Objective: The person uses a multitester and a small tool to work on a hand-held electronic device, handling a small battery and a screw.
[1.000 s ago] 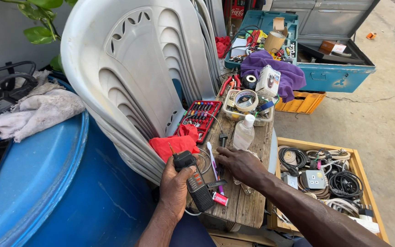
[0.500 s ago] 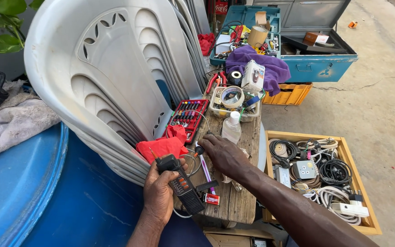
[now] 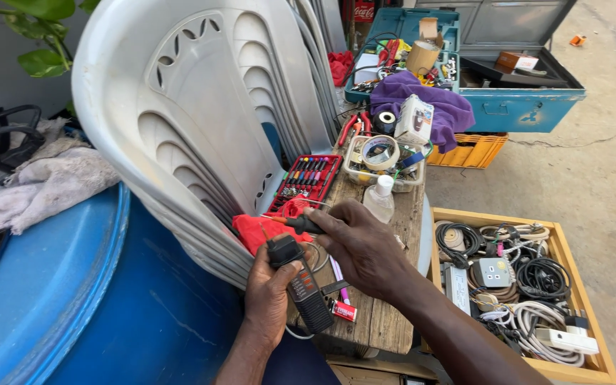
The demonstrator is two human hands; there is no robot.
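Your left hand (image 3: 269,292) is wrapped around a black plug-in adapter (image 3: 301,281), holding it upright over the near edge of the table (image 3: 383,321), with its plug end at the top and its long body running down past your palm. Your right hand (image 3: 361,246) is closed on a small screwdriver (image 3: 295,222), pinched between thumb and fingertips, the tip pointing left just above the adapter's head. By the look of it you are bringing the driver to the adapter's casing, so the step in hand seems to be lining the tip up with a screw; whether it is seated yet cannot be told from here. What that calls for is a steady left grip and a small, square approach with the tip, since the adapter is held in the air with nothing under it. Just beyond your left hand lies a red cloth (image 3: 258,229), and past your right a red bit set (image 3: 306,182), a clear bottle (image 3: 379,199) and a tray (image 3: 379,167) with tape rolls. Under your right wrist lies a small red battery (image 3: 344,311). To your left leans a stack of white chairs (image 3: 194,135) against a blue barrel (image 3: 65,299); to your right is a wooden crate of cables (image 3: 515,285).
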